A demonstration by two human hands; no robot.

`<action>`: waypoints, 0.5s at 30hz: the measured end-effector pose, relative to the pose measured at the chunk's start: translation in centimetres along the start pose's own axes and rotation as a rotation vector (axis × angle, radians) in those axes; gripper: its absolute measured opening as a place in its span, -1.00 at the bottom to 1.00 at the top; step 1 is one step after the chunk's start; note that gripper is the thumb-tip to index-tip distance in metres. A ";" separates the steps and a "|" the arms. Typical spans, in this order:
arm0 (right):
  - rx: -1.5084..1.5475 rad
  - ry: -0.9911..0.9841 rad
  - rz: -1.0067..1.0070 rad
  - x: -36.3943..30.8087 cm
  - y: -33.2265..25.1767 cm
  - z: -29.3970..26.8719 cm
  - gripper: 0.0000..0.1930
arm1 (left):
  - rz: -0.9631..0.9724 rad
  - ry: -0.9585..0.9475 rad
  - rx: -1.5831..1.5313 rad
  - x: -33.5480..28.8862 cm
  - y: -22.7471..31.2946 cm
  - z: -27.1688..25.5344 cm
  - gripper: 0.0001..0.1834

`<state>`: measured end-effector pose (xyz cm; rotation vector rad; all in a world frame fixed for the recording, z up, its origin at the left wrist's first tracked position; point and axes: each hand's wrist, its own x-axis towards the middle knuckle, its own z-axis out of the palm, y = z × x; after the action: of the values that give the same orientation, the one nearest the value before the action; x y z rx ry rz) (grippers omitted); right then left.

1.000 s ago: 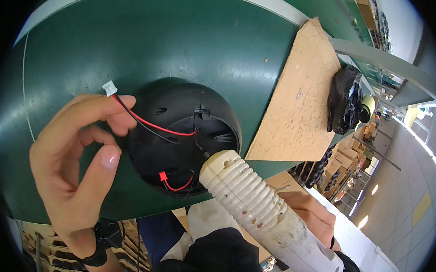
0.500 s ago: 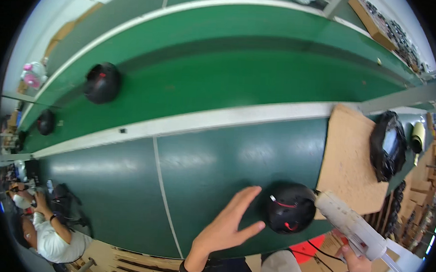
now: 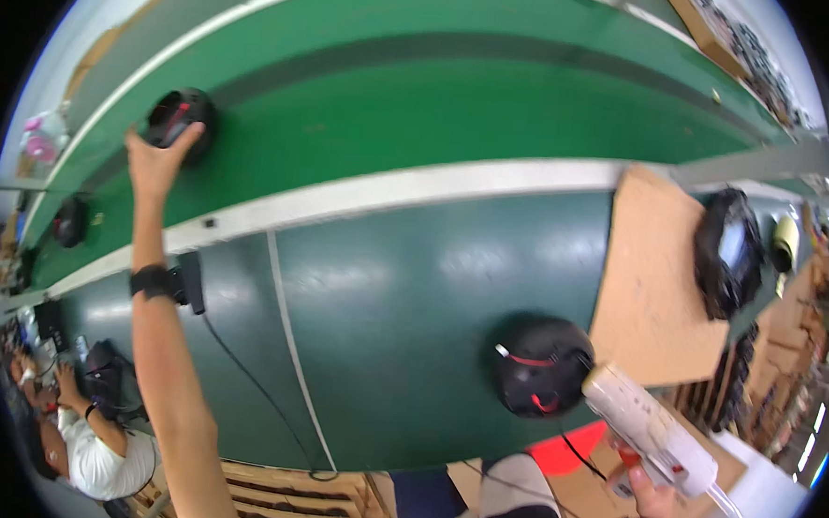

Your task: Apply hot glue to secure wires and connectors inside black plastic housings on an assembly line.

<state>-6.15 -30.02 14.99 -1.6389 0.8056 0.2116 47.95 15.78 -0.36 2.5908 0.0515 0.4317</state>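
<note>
My left hand (image 3: 162,157) reaches far out over the green belt, thumb and fingers around the near side of a black rounded shell (image 3: 199,121) with red wire inside. Part of the grip is hidden. My right hand (image 3: 651,495) holds a white hot glue gun (image 3: 648,425), a clear glue stick poking from its back end. The gun's front end is beside a second black rounded shell (image 3: 542,367) on the dark green table. Red wire with a white connector (image 3: 502,350) lies across that shell.
Brown cardboard (image 3: 652,281) lies right of the shell, with a black plastic bag (image 3: 729,252) on its far edge. Another black shell (image 3: 70,221) sits farther left on the belt (image 3: 422,109). A co-worker in a white shirt (image 3: 104,458) is at lower left. A black cable (image 3: 258,387) trails across the table.
My left hand has gone from beside the near shell to the shell on the belt, far left. My right hand still holds the glue gun beside the near shell. The view has shifted slightly.
</note>
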 end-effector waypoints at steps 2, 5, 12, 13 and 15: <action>-0.033 0.028 0.039 -0.9 0.8 0.3 -0.50 | -0.044 -0.155 -0.243 -5.6 2.5 -0.3 0.34; 0.135 0.018 -0.038 -0.4 2.9 0.7 -0.51 | 0.169 -0.344 -0.458 -18.2 8.7 -3.7 0.43; -0.312 -0.211 0.010 0.1 0.9 4.1 -0.69 | -0.367 -0.371 -0.414 -38.9 15.6 -7.6 0.57; -0.325 -0.279 -0.038 -0.1 0.9 4.1 -0.69 | -0.517 -0.435 -0.475 -40.2 16.0 -9.6 0.51; -0.363 -0.418 -0.130 -1.6 -0.5 -1.8 -0.68 | -0.611 -0.433 -0.570 -41.3 14.9 -12.2 0.52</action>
<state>-7.58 -31.10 16.72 -1.8893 0.3515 0.6137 4.25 3.86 4.80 1.9208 0.4780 -0.3024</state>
